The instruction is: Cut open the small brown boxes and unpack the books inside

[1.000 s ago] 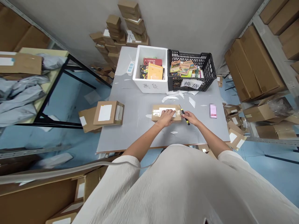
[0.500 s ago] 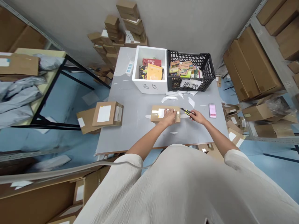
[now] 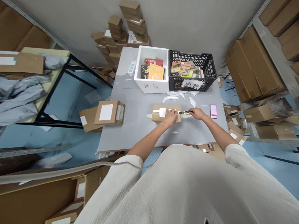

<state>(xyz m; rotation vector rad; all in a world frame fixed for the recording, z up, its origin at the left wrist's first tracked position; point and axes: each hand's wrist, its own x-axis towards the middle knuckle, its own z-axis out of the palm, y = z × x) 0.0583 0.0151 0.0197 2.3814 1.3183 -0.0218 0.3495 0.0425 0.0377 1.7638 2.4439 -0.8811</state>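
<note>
- Head view, landmark: black crate [image 3: 175,84], on the bench [image 3: 130,127].
- Small carton [image 3: 154,117]: on the bench, nearer me than the crate, slightly left of it. I judge it stiff-walled, fairly light, slick where taped, not fragile.
- Left hand [image 3: 171,116]: on the carton's top, fingers bent; whether they pinch anything, I cannot tell.
- Right hand [image 3: 197,113]: on the crate's near side, fingers pinching the utility knife [image 3: 187,112], blade at the carton's right end.
- Hold: I would grip the carton's long sides, clear of the blade.
</note>
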